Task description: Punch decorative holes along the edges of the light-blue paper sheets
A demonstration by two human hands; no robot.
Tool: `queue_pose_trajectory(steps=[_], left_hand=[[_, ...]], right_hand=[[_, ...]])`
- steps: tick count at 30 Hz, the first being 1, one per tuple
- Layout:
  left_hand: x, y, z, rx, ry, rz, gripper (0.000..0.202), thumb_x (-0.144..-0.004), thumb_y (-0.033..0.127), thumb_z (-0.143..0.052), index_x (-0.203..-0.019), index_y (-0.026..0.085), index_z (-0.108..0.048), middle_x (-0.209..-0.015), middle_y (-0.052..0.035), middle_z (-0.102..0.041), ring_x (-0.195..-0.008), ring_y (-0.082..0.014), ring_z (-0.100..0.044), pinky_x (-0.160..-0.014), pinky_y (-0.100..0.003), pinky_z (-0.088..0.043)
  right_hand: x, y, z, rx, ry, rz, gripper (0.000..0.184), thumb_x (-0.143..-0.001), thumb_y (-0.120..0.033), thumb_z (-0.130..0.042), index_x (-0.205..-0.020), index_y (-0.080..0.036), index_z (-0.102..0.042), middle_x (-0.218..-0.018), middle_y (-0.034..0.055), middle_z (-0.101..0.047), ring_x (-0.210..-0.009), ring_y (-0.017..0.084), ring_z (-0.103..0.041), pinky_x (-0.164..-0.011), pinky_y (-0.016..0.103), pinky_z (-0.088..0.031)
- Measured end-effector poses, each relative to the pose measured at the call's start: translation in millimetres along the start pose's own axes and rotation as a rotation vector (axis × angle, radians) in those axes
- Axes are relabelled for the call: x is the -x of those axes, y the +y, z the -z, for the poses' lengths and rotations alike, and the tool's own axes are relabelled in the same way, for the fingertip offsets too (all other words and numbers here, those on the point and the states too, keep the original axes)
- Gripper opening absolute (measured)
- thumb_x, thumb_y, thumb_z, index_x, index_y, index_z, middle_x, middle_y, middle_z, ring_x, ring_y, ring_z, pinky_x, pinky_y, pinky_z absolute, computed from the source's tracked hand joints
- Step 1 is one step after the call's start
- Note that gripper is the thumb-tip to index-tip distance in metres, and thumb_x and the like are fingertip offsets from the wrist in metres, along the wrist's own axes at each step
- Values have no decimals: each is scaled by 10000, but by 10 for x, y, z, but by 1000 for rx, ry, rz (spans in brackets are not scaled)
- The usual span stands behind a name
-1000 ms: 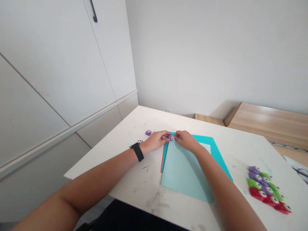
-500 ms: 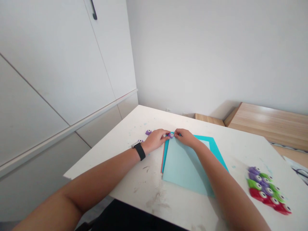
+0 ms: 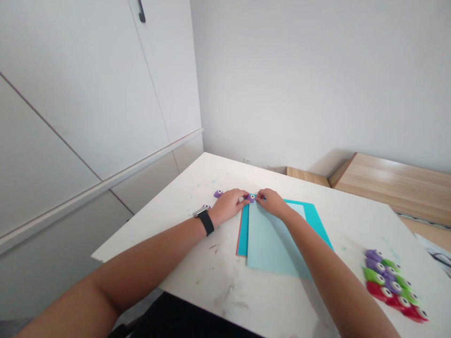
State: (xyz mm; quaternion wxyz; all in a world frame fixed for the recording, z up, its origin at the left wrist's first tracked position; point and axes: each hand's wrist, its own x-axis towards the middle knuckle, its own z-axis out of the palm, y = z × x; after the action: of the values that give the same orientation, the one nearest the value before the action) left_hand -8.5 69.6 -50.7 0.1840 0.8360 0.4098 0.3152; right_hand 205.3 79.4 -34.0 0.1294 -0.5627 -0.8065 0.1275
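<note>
— On the white table point(image 3: 141, 239), right at the top edge of the paper: what between the hands?

— A purple punch point(image 3: 251, 198), with a white eye-like circle on its face. Pinched from both sides, by the look of it.

— Left hand point(image 3: 227, 205)?

— Narrow and curled, fingertips point(image 3: 245, 199) against the punch's left side. Black watch point(image 3: 205, 224) on that wrist.

— Right hand point(image 3: 273, 203)?

— Narrow as well, fingertips point(image 3: 258, 197) against the punch's right side. How hard the grip, impossible to tell from here.

— Under the punch?

— Top edge of a pale blue sheet point(image 3: 271, 239), lying on a larger teal sheet point(image 3: 312, 218), with a thin strip of red sheet point(image 3: 237, 239) along the left edge. Pale blue set askew on the teal.

— Anything near the left hand?

— Second purple punch point(image 3: 218, 194) just beyond the knuckles, and a third purple punch point(image 3: 205, 207) just past the watch, partly hidden by the wrist.

— Farther right?

— Punch cluster point(image 3: 389, 284) near the table's right side, in purple, green and red, packed close together. Beyond the table, a wooden board point(image 3: 391, 188) against the wall. Left of the table, a white cabinet point(image 3: 88, 94).
</note>
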Motion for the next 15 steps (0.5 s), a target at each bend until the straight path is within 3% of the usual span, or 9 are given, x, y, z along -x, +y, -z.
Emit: queue_pose_trajectory(steps=[15], left_hand=[[2, 63, 30, -21, -12, 45, 281, -897, 433, -618, -1095, 244, -682, -970, -15, -702, -724, -144, -599, -733, -262, -451]], right_hand=[[187, 14, -194, 17, 246, 63, 110, -907, -226, -597, -942, -193, -696, -931, 70, -643, -951, 212, -538, -882, 305, -370]])
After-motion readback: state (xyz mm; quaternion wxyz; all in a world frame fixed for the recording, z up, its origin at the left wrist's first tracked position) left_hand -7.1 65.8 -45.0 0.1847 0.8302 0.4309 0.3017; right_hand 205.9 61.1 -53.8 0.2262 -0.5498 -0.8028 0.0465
